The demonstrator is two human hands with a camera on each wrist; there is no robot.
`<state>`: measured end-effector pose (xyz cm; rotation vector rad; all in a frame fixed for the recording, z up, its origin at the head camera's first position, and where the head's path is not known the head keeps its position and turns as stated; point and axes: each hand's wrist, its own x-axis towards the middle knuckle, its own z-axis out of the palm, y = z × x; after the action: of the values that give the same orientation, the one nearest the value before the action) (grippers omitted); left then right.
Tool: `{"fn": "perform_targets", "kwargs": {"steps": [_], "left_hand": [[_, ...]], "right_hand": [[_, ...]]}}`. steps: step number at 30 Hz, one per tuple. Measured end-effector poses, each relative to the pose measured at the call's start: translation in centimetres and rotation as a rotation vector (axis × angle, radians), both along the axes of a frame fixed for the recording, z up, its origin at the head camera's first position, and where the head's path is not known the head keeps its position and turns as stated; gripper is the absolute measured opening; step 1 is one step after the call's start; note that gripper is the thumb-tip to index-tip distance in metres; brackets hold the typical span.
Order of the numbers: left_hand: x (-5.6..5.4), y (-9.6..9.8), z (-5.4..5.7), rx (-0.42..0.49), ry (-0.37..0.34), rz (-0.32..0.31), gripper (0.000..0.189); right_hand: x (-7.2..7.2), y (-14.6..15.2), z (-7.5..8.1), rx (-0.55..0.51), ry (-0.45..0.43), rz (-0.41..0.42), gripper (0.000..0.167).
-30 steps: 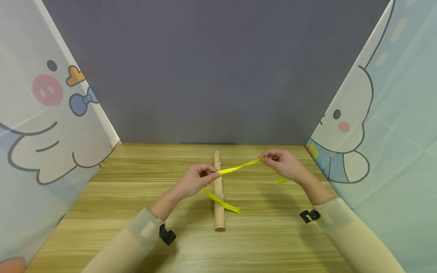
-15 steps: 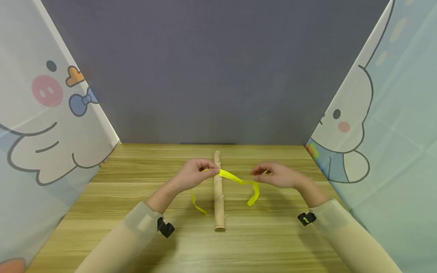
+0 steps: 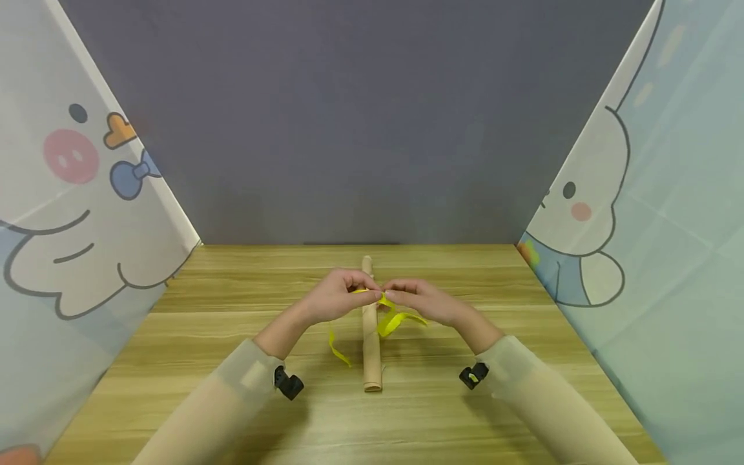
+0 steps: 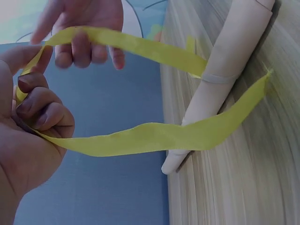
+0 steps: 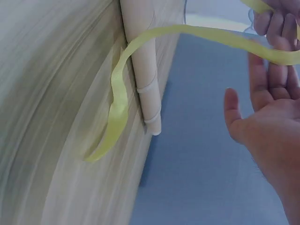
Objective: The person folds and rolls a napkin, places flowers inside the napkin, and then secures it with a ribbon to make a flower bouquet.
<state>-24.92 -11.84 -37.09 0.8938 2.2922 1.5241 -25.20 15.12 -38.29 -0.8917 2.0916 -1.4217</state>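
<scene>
A yellow ribbon [image 3: 393, 323] hangs from my hands in the head view, one loose end to each side of a pale tan roll [image 3: 372, 352]. My left hand [image 3: 334, 298] pinches the ribbon between thumb and index finger; its other fingers curl inward in the left wrist view. My right hand [image 3: 430, 302] meets it there, thumb and index tips at the ribbon. Its remaining fingers [image 5: 277, 77] are fairly straight in the right wrist view, with ribbon crossing them. Whether the right thumb and index finger grip it is hidden. Both hands are above the roll.
The roll lies lengthwise on a wood-grain table [image 3: 232, 381], with thin bands round it. A dark grey panel [image 3: 360, 129] rises behind the table. Cartoon-printed cloths flank the left [image 3: 52, 258] and right [image 3: 686, 271]. Each wrist carries a small black camera [image 3: 289, 383].
My right hand first pulled the ribbon taut to the right, then let that end drop. It has since come left to my left fingertips. The left hand keeps its pinch, hardly moving.
</scene>
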Motion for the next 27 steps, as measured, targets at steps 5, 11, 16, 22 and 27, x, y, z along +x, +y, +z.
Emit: {"fn": "perform_targets", "kwargs": {"steps": [5,11,16,22,27], "left_hand": [[-0.5,-0.6,-0.3,-0.026,0.004,0.042,0.016],[-1.3,-1.8,-1.3,-0.033,-0.007,0.068,0.015],[-1.8,-2.8,-1.9,-0.040,-0.053,0.098,0.017],[-2.5,-4.2,-2.7,-0.059,-0.022,0.130,0.022],[-3.0,-5.3,-3.5,-0.064,0.029,0.101,0.015]], "right_hand": [[-0.6,0.9,-0.8,-0.066,-0.077,-0.030,0.019],[-1.0,2.3,-1.5,-0.085,-0.119,-0.048,0.017],[-1.2,3.2,-1.7,-0.039,-0.084,-0.189,0.033],[-1.9,4.5,-1.7,0.033,0.008,-0.238,0.033],[-2.5,5.9,-2.1,0.108,0.018,-0.179,0.025]]}}
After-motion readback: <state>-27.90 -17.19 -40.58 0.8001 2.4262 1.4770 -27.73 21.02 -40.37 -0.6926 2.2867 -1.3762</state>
